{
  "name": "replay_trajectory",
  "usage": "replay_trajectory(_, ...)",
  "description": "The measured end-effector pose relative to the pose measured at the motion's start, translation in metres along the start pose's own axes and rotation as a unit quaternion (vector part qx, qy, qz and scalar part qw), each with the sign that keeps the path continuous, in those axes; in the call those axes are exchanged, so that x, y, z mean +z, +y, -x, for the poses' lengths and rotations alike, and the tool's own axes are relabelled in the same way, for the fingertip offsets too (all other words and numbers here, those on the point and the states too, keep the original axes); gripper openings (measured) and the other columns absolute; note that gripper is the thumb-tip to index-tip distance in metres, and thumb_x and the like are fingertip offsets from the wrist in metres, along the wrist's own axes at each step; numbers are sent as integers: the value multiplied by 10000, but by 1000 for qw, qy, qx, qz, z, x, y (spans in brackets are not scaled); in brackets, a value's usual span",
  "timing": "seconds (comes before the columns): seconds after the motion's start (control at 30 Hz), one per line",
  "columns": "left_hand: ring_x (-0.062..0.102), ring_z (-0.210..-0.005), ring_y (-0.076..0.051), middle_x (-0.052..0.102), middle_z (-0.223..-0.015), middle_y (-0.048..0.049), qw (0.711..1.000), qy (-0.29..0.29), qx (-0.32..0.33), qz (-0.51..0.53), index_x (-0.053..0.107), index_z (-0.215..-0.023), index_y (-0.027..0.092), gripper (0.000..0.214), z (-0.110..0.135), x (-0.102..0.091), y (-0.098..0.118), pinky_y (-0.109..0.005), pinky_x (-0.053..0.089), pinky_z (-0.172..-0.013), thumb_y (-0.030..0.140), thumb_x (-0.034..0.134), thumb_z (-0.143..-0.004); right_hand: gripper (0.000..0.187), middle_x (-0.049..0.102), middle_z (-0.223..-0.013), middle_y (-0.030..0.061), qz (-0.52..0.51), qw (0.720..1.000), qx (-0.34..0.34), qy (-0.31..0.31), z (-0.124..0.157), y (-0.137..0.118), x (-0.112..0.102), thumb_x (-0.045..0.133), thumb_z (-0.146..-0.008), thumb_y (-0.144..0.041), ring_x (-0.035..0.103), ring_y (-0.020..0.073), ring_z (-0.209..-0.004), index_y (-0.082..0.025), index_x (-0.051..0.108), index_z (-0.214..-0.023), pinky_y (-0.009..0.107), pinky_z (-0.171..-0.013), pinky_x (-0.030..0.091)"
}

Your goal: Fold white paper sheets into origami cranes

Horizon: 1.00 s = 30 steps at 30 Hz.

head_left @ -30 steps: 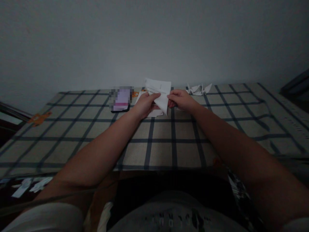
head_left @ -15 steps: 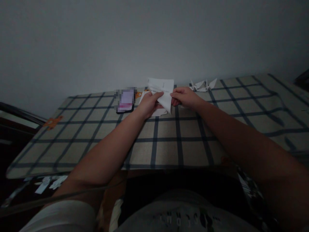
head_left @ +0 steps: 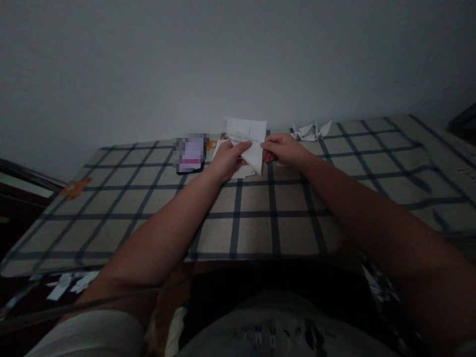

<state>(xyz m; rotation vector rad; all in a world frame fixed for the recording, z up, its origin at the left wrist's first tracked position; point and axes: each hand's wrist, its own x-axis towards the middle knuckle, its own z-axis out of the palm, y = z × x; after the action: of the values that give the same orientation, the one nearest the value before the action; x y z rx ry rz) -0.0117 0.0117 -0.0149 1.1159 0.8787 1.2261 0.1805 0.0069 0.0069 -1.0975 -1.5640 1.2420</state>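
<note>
Paper (head_left: 256,133) — small print (head_left: 238,140) illegible

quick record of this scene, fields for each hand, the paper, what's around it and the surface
left hand: holding white sheet, thumb on top
right hand: fingertips at sheet's right edge
sheet: bent, faint print, one corner pointing down
below sheet: more paper
left of hands: phone, screen pixelated
beyond right hand: folded paper figures near wall
surface: checked tablecloth
</note>
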Motion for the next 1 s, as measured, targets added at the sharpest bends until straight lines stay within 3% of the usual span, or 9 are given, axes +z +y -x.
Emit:
replay_trajectory(0.13,773,-879,-227,814,-1015,-88,1000,2,-4,21,732,-1055,160,372,-1,0,1,-374,663,-826,384,844,-781,364,683,-578,-3,15,1000,2,-9,1,-1,-1,588,-1005,-56,595,66,-504,-156,637,-658,162,-538,491)
replay_trajectory(0.4,787,-942,-258,821,-1006,-92,1000,10,3,15,725,-1041,166,331,-1,0,-1,-439,655,-932,343,847,-789,384,693,-588,2,11,1000,8,-16,4,-4,0,594,-1026,-92,604,67,-508,-153,650,-651,169,-533,497)
replay_trajectory(1.0,794,-1002,-276,821,-986,-101,1000,19,3,19,714,-1037,164,335,-3,0,0,-420,658,-927,346,843,-786,408,676,-590,-10,8,1000,19,-7,2,-4,1,586,-1062,-133,596,68,-509,-166,642,-659,181,-549,495)
